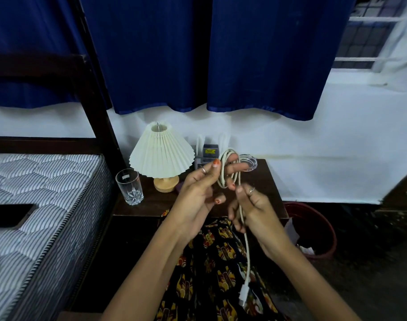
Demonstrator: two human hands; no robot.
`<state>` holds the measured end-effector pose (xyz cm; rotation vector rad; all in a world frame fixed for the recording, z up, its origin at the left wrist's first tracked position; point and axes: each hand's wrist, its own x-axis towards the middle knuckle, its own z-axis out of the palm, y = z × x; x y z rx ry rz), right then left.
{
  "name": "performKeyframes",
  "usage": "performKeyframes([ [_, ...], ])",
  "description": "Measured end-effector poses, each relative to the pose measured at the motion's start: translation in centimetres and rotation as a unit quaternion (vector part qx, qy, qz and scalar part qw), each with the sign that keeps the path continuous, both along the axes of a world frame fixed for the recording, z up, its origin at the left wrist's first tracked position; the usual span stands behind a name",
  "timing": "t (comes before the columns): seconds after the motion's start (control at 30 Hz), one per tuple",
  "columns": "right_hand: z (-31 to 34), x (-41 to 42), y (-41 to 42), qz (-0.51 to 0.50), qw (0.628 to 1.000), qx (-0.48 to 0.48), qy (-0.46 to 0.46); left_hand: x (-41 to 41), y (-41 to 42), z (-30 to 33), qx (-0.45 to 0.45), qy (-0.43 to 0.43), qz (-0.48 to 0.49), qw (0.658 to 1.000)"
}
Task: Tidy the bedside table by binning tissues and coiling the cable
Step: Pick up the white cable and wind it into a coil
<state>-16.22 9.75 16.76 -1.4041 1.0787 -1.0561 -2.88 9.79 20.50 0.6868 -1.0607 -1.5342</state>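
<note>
A white cable [247,246] is partly wound in loops around the fingers of my left hand [199,193], held above the dark wooden bedside table [265,181]. My right hand [255,212] pinches the cable just below the loops. The loose end hangs down past my lap and ends in a white plug [243,295]. A red bin [323,225] stands on the floor right of the table, with pale tissue showing inside.
On the table stand a pleated cream lamp [162,156], a drinking glass [130,186], a glass ashtray [250,162] and a small holder with white items [209,151]. A striped mattress [40,205] lies left. Blue curtains hang behind.
</note>
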Motion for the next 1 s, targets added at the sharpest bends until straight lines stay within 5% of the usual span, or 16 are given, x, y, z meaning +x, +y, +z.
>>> performKeyframes([
  [0.17, -1.3, 0.5, 1.3, 0.086, 0.987, 0.045, 0.131, 0.2, -0.6, 0.2, -0.018, -0.029, 0.014, 0.999],
  [0.43, 0.8, -0.3, 2.6, 0.119, 0.915, -0.123, 0.364, 0.0, -1.4, -0.9, -0.074, -0.203, 0.091, 0.972],
  [0.63, 5.2, -2.3, 1.9, 0.061, 0.859, -0.192, 0.47, 0.5, -1.4, -1.8, -0.09, -0.281, 0.06, 0.954],
  [0.8, 8.5, -3.1, 0.7, 0.063, 0.849, -0.229, 0.472, 0.3, -0.8, -1.6, -0.104, -0.309, 0.01, 0.945],
  [1.0, 8.9, -4.1, -2.6, 0.114, 0.89, -0.24, 0.37, 0.1, 0.2, -1.1, -0.042, -0.273, -0.01, 0.961],
])
